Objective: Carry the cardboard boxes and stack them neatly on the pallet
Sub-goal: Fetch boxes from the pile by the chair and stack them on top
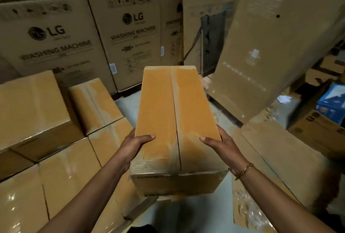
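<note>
Head view: carry step. Left hand (134, 145) & right hand (222, 145) clamp the near end of the cardboard box (175, 120), one per side, thumbs on top, fingers hidden underneath. It hangs mid-air over the floor (128, 102), w/ the stacked boxes (65, 173) just to the left. Pallet not in sight. Tip: grip sits at one end only, so the far end could dip. Keep it level & close to the body. Box itself: long, narrow, tan, taped centre seam, tape scuffed near the front edge.

The left hand (134, 145) and right hand (223, 145) hide their fingers behind the cardboard box (175, 116) — small print on the washing-machine cartons (130, 45) is blurred.
</note>
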### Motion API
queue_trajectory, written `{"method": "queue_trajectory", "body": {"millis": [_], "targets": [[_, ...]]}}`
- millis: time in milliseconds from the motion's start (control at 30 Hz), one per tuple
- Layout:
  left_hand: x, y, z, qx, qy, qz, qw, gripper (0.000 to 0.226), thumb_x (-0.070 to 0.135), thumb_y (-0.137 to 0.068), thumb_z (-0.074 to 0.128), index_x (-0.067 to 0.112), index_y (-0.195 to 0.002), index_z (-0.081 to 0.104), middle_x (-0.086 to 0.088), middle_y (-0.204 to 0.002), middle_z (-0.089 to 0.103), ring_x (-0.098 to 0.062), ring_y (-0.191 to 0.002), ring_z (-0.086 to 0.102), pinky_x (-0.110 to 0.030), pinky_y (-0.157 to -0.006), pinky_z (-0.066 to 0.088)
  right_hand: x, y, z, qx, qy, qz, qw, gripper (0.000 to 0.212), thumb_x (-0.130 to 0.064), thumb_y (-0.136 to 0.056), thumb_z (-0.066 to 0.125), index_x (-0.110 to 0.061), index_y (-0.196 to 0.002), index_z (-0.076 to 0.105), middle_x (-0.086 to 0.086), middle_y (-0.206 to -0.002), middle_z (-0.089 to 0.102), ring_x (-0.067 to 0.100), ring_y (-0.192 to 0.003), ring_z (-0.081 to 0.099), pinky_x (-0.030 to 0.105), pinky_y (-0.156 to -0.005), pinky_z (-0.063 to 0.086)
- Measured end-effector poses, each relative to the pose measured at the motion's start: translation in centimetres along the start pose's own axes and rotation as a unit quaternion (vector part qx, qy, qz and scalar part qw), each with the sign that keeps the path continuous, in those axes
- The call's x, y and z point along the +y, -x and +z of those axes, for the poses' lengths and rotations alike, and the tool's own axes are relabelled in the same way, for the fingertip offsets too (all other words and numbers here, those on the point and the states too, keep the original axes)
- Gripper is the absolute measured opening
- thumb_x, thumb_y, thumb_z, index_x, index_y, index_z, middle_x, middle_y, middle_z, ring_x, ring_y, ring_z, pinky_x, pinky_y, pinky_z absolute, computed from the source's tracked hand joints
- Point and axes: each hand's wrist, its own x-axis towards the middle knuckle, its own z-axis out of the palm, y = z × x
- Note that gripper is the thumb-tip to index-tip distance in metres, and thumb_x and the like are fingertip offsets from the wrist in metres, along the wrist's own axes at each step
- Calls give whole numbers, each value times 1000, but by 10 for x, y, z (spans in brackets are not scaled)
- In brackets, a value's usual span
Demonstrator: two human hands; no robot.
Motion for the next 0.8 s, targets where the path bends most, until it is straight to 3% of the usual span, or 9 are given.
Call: {"method": "queue_trajectory", "body": {"millis": [133,300,433,600,733,800], "targets": [[2,-19,-15,69,25,-7,997,69,33,-73,87,22,-135,59,-4,-115,77,-28,-103,74,-50,-95,58,-17,-56,14,-59,49,-8,997,105,-75,-60,81,-44,-151,39,-11,-149,52,19,-137,48,51,-114,42],[3,-40,-47,134,66,-14,989,76,36,-63,90,21,-132,61,-6,-116,76,-31,-106,73,-54,-99,56,-34,-121,55,-129,79,-48,987,66,-46,-88,75,-35,-146,47,-6,-133,62,21,-123,57,39,-98,48],[10,-52,-73,184,86,-14,979,69,31,-65,89,20,-128,63,-6,-113,77,-31,-104,74,-53,-97,57,-49,-162,90,-156,107,-55,980,75,-58,-80,71,-33,-146,47,-5,-131,63,21,-119,58,38,-92,46],[20,-61,-103,231,110,-17,967,58,27,-67,86,23,-121,66,-7,-112,77,-31,-104,74,-53,-98,57,-66,-206,133,-192,117,-68,972,54,-38,-96,67,-28,-145,49,-6,-128,63,21,-118,59,32,-89,46],[22,-76,-125,271,126,-20,954,51,17,-78,85,20,-124,65,-8,-113,77,-31,-103,74,-51,-96,58,-76,-241,165,-228,162,-64,958,72,-56,-86,66,-27,-148,44,-4,-130,60,23,-117,58,39,-95,49],[19,-87,-136,286,135,-25,948,49,15,-81,83,22,-126,64,-7,-113,77,-30,-103,73,-50,-95,58,-78,-264,181,-238,175,-52,954,65,-49,-91,69,-27,-147,44,-4,-129,60,24,-116,58,39,-93,49]]}}
